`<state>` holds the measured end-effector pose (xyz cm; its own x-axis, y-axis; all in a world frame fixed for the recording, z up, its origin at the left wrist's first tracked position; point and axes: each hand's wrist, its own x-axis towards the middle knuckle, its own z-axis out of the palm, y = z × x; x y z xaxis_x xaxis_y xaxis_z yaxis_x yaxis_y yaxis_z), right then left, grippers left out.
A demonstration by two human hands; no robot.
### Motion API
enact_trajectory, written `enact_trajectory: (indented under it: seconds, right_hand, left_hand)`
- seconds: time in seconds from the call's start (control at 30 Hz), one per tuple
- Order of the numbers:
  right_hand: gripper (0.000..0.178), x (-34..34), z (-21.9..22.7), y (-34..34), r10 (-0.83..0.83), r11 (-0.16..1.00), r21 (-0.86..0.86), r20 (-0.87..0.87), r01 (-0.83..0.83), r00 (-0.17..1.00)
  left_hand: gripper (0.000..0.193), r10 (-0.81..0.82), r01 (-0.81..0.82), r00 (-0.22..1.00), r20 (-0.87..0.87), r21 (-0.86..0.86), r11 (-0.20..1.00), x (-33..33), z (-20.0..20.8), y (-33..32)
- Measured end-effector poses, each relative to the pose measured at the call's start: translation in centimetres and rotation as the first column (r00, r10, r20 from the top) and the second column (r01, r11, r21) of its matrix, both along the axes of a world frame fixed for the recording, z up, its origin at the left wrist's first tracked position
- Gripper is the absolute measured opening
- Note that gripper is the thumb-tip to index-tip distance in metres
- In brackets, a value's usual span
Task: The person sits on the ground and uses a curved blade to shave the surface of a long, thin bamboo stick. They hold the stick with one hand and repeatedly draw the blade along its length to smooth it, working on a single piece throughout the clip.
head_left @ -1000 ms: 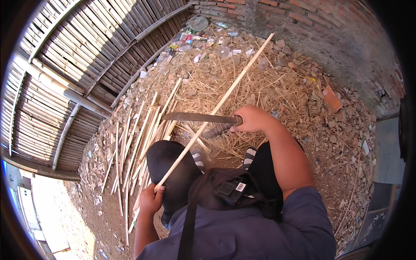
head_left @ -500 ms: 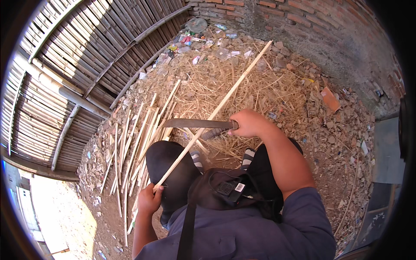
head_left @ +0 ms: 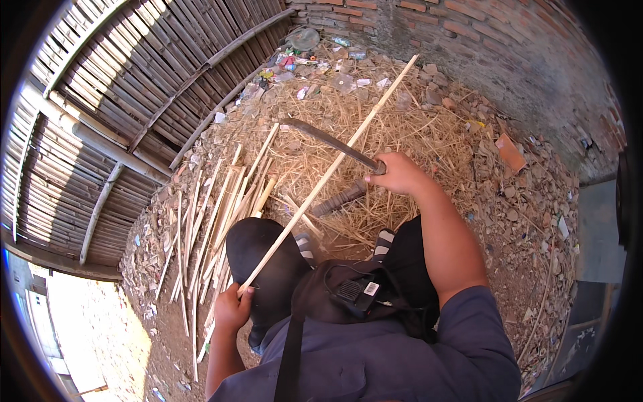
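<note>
My left hand is closed round the near end of a long pale bamboo strip, which slants up and away to the right across my left knee. In my right hand is the handle of a machete, its dark curved blade pointing to the far left. The blade crosses the strip well beyond my knees; whether it touches the strip, I cannot tell. Below the blade, a dark ridged piece lies on the ground among the shavings.
Several cut bamboo strips lie in a loose bundle left of my knee. Pale shavings and rubble spread ahead, with litter farther off. A bamboo slat fence stands at left, a brick wall at the far right.
My right hand and the machete have moved away from me along the strip, and the blade tip has swung farther out. The strip's far end has shifted slightly; my left hand keeps its place.
</note>
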<state>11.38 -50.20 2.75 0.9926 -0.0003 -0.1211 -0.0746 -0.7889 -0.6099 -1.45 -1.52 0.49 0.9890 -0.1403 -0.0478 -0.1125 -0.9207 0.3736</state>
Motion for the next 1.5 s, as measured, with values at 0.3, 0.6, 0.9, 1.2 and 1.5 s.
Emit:
enact_trajectory:
  seconds: [0.3, 0.6, 0.9, 1.2, 1.5]
  right_hand:
    - [0.041, -0.6, -0.6, 3.4, 0.286, 0.951, -0.121, -0.015, -0.285, 0.958]
    - [0.043, 0.3, -0.7, 0.2, 0.067, 0.996, -0.052, 0.007, -0.066, 0.998]
    - [0.038, 0.2, -1.3, 2.5, 0.179, 0.978, -0.095, -0.073, -0.185, 0.981]
    - [0.043, 0.3, -0.3, -0.4, 0.095, 0.995, -0.027, -0.027, -0.096, 0.995]
    - [0.045, 0.3, -0.8, -0.1, 0.07, 0.997, -0.018, -0.017, -0.07, 0.997]
  left_hand:
    - [0.046, 0.007, -0.008, 1.0, 0.012, 0.054, 0.998, -0.2, 0.0, 0.1]
    - [0.045, 0.007, -0.008, 1.0, 0.024, 0.049, 0.999, -0.1, -0.2, -0.1]
    - [0.046, 0.029, -0.03, 0.999, 0.014, 0.087, 0.996, -0.2, 0.6, -0.5]
    - [0.046, 0.003, -0.006, 0.999, 0.038, 0.069, 0.998, 0.0, 0.0, -0.2]
    - [0.046, -0.008, 0.006, 0.998, 0.064, 0.036, 0.999, 0.0, -0.2, -0.2]
